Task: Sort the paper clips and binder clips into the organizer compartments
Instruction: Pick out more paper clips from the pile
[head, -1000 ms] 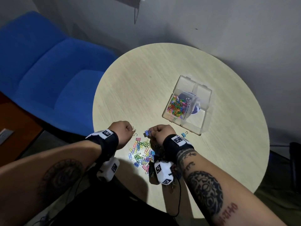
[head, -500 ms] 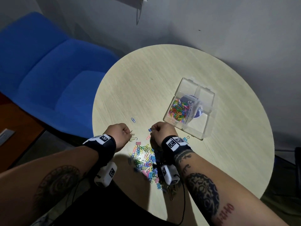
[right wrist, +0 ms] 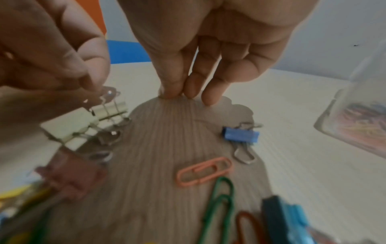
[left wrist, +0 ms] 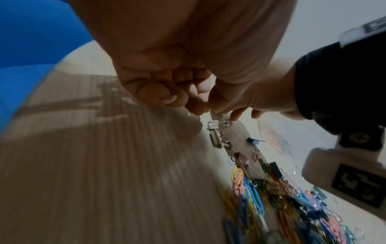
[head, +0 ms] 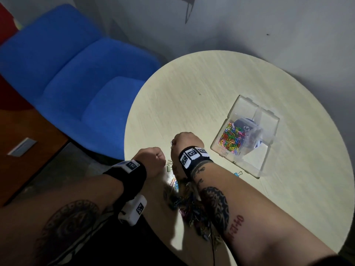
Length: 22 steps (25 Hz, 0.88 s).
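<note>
1. Since a moment ago, both hands have pushed forward past the pile (head: 189,206) of mixed clips, which now lies back under my wrists.
2. My left hand (head: 151,160) is curled, fingertips pinching the wire handle of a pale binder clip (right wrist: 87,125), probably to lift it clear.
3. My right hand (head: 185,144), just ahead, presses bunched fingertips (right wrist: 173,89) down on the table (head: 192,89); I cannot tell whether they hold anything.
4. A blue binder clip (right wrist: 240,137) lies right of those fingers.
5. Farther right sits the organizer (head: 267,158), paper clips (head: 231,137) filling its nearest compartment.
</note>
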Each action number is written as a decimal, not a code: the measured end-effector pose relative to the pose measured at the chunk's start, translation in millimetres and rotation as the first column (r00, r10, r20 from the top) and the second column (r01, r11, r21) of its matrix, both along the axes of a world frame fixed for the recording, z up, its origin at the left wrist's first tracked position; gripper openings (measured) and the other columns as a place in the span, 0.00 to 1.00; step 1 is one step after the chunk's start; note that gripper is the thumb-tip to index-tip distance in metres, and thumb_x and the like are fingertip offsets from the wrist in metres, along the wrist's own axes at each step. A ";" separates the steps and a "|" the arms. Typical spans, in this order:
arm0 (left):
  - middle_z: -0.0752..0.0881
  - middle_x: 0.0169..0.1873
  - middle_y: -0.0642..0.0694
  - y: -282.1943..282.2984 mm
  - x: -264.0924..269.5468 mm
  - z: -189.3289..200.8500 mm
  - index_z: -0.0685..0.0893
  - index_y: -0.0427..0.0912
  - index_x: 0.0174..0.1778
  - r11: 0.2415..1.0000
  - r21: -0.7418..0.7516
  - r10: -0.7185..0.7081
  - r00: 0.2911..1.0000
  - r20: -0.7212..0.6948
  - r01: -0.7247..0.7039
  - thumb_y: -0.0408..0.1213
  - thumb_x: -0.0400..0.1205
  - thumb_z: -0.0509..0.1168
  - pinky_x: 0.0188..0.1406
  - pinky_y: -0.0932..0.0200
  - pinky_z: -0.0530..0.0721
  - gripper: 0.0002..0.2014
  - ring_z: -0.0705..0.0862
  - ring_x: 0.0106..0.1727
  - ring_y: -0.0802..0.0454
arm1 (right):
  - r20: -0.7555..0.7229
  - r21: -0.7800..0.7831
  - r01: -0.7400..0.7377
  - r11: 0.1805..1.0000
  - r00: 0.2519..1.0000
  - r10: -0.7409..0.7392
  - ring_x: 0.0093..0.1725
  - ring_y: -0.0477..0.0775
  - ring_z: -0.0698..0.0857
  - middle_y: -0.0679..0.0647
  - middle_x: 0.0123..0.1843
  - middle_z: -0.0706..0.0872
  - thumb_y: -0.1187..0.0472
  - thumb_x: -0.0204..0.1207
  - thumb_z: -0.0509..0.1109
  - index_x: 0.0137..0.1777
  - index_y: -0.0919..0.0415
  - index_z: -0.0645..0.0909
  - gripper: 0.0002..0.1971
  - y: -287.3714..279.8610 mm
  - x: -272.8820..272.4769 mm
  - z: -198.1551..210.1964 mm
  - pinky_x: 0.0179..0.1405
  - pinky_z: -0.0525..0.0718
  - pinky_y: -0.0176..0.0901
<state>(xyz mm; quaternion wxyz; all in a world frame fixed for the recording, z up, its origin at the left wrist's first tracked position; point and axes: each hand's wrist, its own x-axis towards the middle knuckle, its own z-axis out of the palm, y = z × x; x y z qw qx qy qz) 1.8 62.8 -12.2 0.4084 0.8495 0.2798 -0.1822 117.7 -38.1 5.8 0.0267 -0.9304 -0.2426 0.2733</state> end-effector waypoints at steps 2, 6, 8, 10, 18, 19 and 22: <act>0.85 0.35 0.52 -2.5 -11.4 -0.9 0.77 0.48 0.29 0.998 0.046 -0.044 0.999 0.032 0.042 0.37 0.75 0.62 0.36 0.65 0.75 0.08 0.80 0.38 0.50 | -0.031 -0.020 0.016 1.000 0.999 -0.016 0.42 0.62 0.86 0.54 0.47 0.88 0.56 0.73 0.71 0.49 0.55 0.88 0.08 -1.1 -4.9 -1.2 0.43 0.84 0.42; 0.83 0.33 0.56 -8.0 -28.8 -1.5 0.77 0.55 0.28 0.971 0.112 -0.222 0.971 0.084 0.212 0.39 0.75 0.68 0.33 0.78 0.67 0.10 0.80 0.40 0.54 | -0.122 -0.068 -0.019 0.997 0.992 0.010 0.34 0.59 0.86 0.54 0.36 0.87 0.52 0.69 0.71 0.40 0.57 0.87 0.09 -21.7 -11.2 -1.1 0.31 0.79 0.38; 0.84 0.36 0.56 -14.8 -36.0 0.6 0.85 0.51 0.36 0.932 0.141 -0.349 0.932 0.096 0.334 0.37 0.74 0.68 0.36 0.79 0.67 0.04 0.81 0.41 0.54 | -0.142 -0.085 -0.058 0.995 0.989 0.046 0.32 0.57 0.85 0.55 0.36 0.87 0.51 0.70 0.71 0.41 0.57 0.88 0.10 -30.7 -14.5 -0.9 0.28 0.76 0.36; 0.86 0.45 0.50 -21.1 -43.8 -1.4 0.88 0.45 0.46 0.876 0.158 -0.475 0.874 0.105 0.457 0.36 0.73 0.68 0.45 0.70 0.75 0.08 0.84 0.48 0.49 | -0.130 -0.087 -0.076 0.993 0.989 0.065 0.30 0.57 0.83 0.56 0.35 0.86 0.50 0.72 0.70 0.39 0.58 0.86 0.12 -34.4 -18.1 -0.4 0.27 0.74 0.35; 0.77 0.61 0.47 -34.1 -42.9 -12.4 0.78 0.51 0.70 0.706 0.236 -0.679 0.733 -0.045 0.668 0.51 0.76 0.74 0.63 0.54 0.73 0.27 0.74 0.65 0.48 | -0.078 -0.024 0.120 0.993 0.990 -0.121 0.43 0.61 0.81 0.56 0.45 0.83 0.49 0.72 0.62 0.43 0.57 0.78 0.12 -59.6 -28.2 15.5 0.40 0.77 0.43; 0.77 0.61 0.48 -34.6 -40.6 -10.8 0.78 0.51 0.70 0.690 0.244 -0.693 0.719 -0.050 0.682 0.50 0.77 0.72 0.64 0.54 0.73 0.25 0.74 0.66 0.48 | -0.093 0.047 0.226 0.973 0.971 -0.221 0.46 0.61 0.80 0.57 0.46 0.82 0.50 0.74 0.63 0.45 0.57 0.77 0.11 -68.4 -25.9 22.1 0.43 0.76 0.44; 0.80 0.61 0.48 -35.9 -36.3 -8.9 0.83 0.50 0.66 0.643 0.274 -0.732 0.679 -0.053 0.715 0.48 0.81 0.70 0.64 0.53 0.75 0.18 0.74 0.67 0.48 | -0.210 0.196 0.516 0.834 0.853 -0.478 0.46 0.61 0.80 0.58 0.41 0.81 0.57 0.73 0.70 0.38 0.60 0.75 0.09 -103.3 -27.8 36.4 0.37 0.73 0.42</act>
